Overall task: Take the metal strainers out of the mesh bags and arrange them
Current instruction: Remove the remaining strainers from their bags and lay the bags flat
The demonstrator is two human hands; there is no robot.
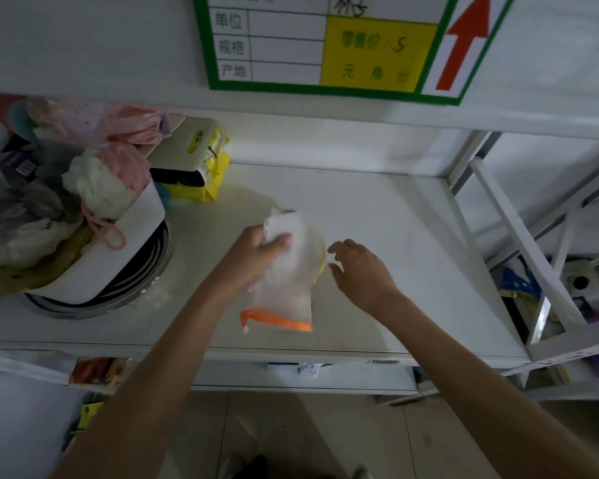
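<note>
A white mesh bag (289,281) with an orange strip along its lower edge hangs over the middle of the white shelf (395,236). My left hand (260,250) grips the bag near its top. A yellowish rim shows through the bag's right side; what is inside is blurred. My right hand (357,271) hovers just right of the bag with fingers spread, holding nothing. Stacked round metal strainers (118,288) lie on the shelf at the left, under a white tub.
A white tub (118,250) full of pink and pale cloth bags sits on the stacked metal pieces. Yellow packets (201,167) stand behind it. A green-framed price sign (325,46) hangs on the shelf above. A white rack (519,236) stands at the right.
</note>
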